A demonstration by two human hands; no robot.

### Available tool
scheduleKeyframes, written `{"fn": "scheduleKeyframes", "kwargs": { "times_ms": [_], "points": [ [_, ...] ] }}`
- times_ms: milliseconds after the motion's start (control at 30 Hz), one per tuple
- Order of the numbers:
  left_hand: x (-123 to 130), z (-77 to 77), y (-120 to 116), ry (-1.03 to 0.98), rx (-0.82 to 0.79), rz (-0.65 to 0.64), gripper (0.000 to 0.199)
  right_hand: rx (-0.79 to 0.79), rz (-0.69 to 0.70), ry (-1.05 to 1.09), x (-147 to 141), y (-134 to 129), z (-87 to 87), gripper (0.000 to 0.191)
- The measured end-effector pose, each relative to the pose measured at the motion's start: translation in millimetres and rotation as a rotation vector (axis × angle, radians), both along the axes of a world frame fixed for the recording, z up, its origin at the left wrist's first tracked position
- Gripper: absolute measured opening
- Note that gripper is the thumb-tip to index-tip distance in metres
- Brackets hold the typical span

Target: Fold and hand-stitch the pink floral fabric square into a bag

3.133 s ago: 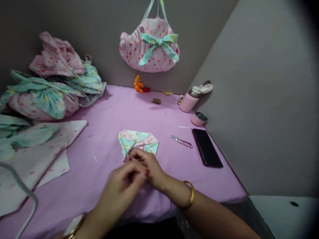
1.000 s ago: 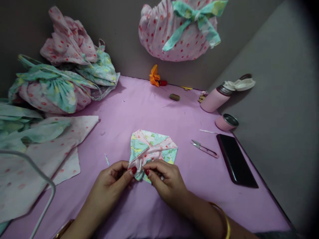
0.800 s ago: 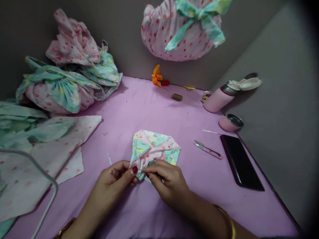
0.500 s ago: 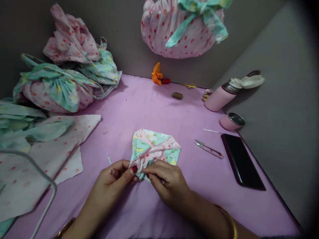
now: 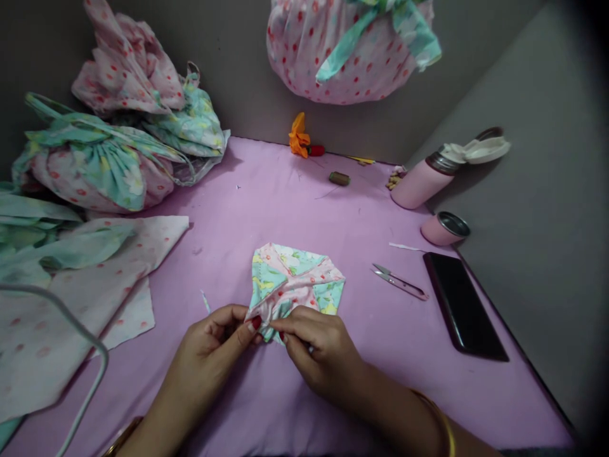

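A small patchwork fabric piece [image 5: 304, 282], pink with red dots and mint floral, lies on the purple tablecloth with its near left corner gathered up. My left hand [image 5: 219, 339] is closed on that gathered corner, thumb on top. Just to the right, my right hand [image 5: 323, 349] is in a pinch against the fabric's near edge. Whatever sits between its thumb and forefinger is too small to make out. To the right of the fabric lie pink-handled thread snips [image 5: 399, 282], blades pointing left.
Behind are a thread spool [image 5: 339, 179] and an orange cloth flower [image 5: 299, 136]. A black phone [image 5: 464, 308], pink cup [image 5: 440, 228] and open flask [image 5: 423, 181] line the right edge. Dotted fabric [image 5: 118, 273], a grey cable [image 5: 90, 339] and tied bundles [image 5: 104, 165] occupy the left.
The view has tilted and shifted slightly, so the background sits a little differently. Both hands and the fabric piece keep almost the same pose.
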State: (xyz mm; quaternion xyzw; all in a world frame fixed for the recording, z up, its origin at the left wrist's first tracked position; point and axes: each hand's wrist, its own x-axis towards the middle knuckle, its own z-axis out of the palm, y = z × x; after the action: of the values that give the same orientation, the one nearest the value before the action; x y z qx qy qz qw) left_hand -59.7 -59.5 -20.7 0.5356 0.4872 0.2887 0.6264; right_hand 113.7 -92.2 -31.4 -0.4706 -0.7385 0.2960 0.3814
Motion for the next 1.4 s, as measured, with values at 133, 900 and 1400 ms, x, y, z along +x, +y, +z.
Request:
{"fn": "scheduleKeyframes", "kwargs": {
  "times_ms": [133,900,1400],
  "points": [
    [1.2,0.2,-0.1,0.027,0.033,-0.003,0.012,-0.011,0.005,-0.032,1.0,0.6,0.5,0.029],
    [-3.8,-4.3,-10.9,0.473,0.576,-0.088,0.012,-0.052,-0.011,-0.080,0.4,-2.0,-1.0,0.026],
    [-1.5,-2.3,-2.8,0.154,0.093,0.005,0.011,-0.100,-0.053,-0.027,-0.3,-1.6,-0.4,0.020]
  ]
}}
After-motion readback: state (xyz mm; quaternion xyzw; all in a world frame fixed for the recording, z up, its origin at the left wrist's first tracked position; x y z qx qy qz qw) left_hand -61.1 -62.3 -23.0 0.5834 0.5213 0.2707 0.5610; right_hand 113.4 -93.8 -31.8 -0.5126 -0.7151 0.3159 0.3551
